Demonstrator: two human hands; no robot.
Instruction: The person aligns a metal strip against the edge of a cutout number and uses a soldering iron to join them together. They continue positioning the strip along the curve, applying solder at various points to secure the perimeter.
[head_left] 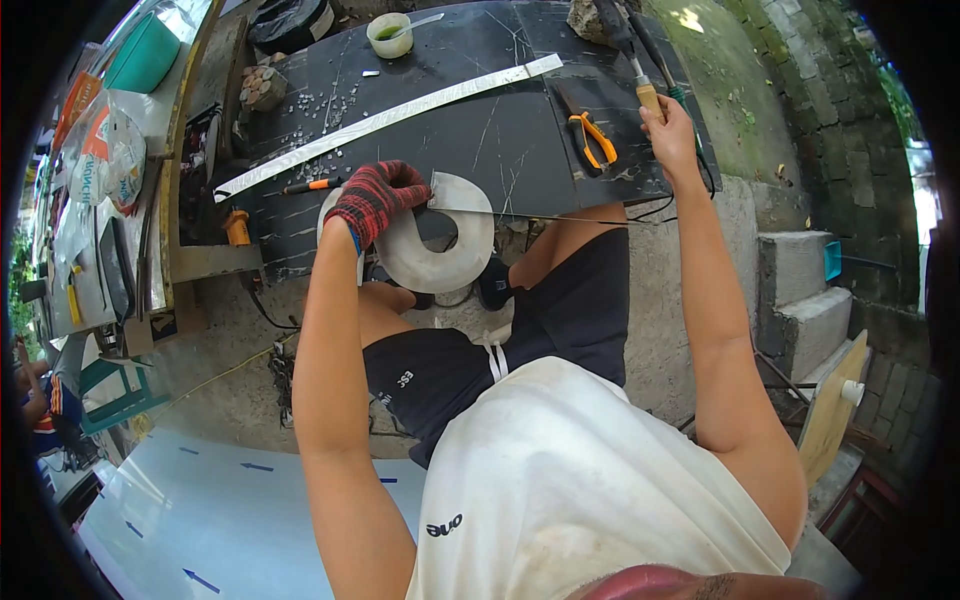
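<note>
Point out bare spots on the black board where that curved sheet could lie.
Largest bare patch: below the metal strip, between the gloved left hand gripping the curved sheet and the orange snips. A smaller one lies above the strip, right of the cup. The left end is crowded with small metal bits and an orange tool.

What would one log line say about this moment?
left hand: gloved, grips curved metal piece at table edge | right hand: holds wooden-handled tool | snips: on table
</note>
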